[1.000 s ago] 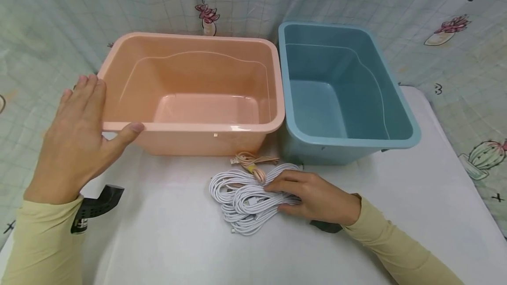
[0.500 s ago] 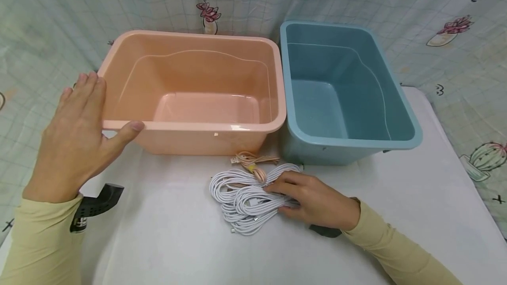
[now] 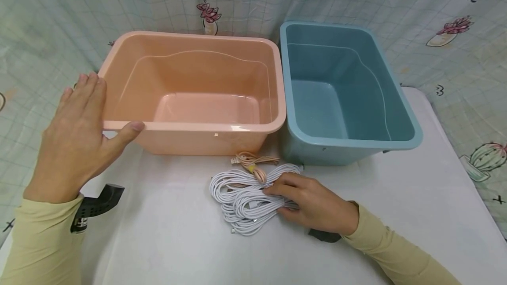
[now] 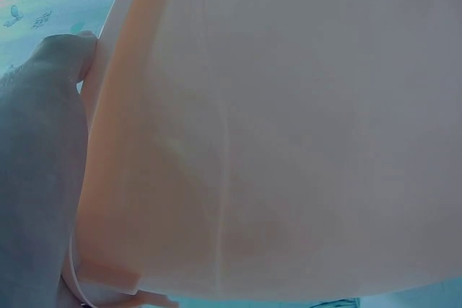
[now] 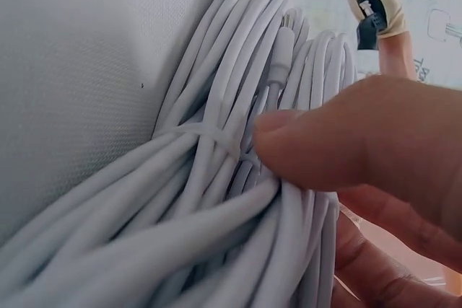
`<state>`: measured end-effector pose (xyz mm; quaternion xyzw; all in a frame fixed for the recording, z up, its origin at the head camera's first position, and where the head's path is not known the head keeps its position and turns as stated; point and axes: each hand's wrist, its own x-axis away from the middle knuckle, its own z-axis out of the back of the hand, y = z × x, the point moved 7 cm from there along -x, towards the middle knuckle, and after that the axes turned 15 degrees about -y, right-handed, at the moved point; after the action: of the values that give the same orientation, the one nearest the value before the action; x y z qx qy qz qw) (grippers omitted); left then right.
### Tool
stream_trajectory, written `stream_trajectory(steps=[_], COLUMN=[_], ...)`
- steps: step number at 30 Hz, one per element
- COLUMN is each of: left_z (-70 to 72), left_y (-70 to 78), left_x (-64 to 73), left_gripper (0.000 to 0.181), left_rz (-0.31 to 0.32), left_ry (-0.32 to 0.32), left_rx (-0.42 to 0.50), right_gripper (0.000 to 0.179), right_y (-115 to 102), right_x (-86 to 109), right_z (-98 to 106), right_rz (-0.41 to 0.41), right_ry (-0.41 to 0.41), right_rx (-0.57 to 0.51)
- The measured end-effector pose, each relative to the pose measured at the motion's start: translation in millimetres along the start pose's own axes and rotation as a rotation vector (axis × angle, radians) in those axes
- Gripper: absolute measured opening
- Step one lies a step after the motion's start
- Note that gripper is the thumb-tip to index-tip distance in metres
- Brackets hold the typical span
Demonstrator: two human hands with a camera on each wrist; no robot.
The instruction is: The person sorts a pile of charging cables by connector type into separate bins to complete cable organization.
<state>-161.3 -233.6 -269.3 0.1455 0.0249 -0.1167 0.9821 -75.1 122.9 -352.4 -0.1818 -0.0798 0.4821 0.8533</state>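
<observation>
The right hand [image 3: 310, 197] pinches coiled white cables [image 3: 241, 203] on the surface [image 3: 178, 236], before a peach tub [image 3: 190, 142] and blue tub [image 3: 328, 154]; the left hand [image 3: 77, 142], straight-fingered, rests at the peach tub's corner. Gripping seems the current step; lifting would call for a firm hold. Patterned cloth [image 3: 253, 5] reads "TOUCH ME".

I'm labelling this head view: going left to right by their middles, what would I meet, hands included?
Left hand → peach plastic tub → coiled white cables → right hand → blue plastic tub → potted-cactus print on the cloth backdrop.
</observation>
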Motion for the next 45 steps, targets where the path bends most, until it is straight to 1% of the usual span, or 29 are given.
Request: stream_trajectory(steps=[8, 19, 27, 33, 36, 40, 45], left_z=[0.4, 0.3, 0.4, 2.0, 3.5, 4.1, 1.0], left_y=[0.5, 0.3, -0.1, -1.0, -2.4, -3.3, -0.6], left_x=[0.2, 0.0, 0.3, -0.5, 0.1, 0.4, -1.5], left_gripper=[0.095, 0.096, 0.096, 0.096, 0.097, 0.097, 0.097], left_rz=[0.002, -0.007, -0.001, -0.007, 0.006, 0.017, -0.003], left_ry=[-0.007, -0.014, -0.02, -0.022, -0.028, -0.034, -0.045], left_rx=[0.002, -0.001, 0.008, -0.013, -0.024, -0.014, 0.008], right_gripper=[0.048, 0.048, 0.049, 0.047, 0.046, 0.047, 0.046], right_y=[-3.0, -4.4, -5.5, -6.6, -8.0, -9.8, -10.3], right_x=[1.2, 1.0, 1.6, 0.3, -1.1, -1.3, 1.6], right_z=[3.4, 7.4, 10.3, 11.7, 13.6, 16.4, 21.6], right_rz=[0.016, 0.016, 0.03, 0.008, 0.013, 0.022, 0.006], right_ry=[0.021, 0.027, 0.039, 0.032, 0.027, 0.016, 0.014], right_rx=[-0.012, -0.063, -0.08, -0.098, -0.116, -0.151, -0.189])
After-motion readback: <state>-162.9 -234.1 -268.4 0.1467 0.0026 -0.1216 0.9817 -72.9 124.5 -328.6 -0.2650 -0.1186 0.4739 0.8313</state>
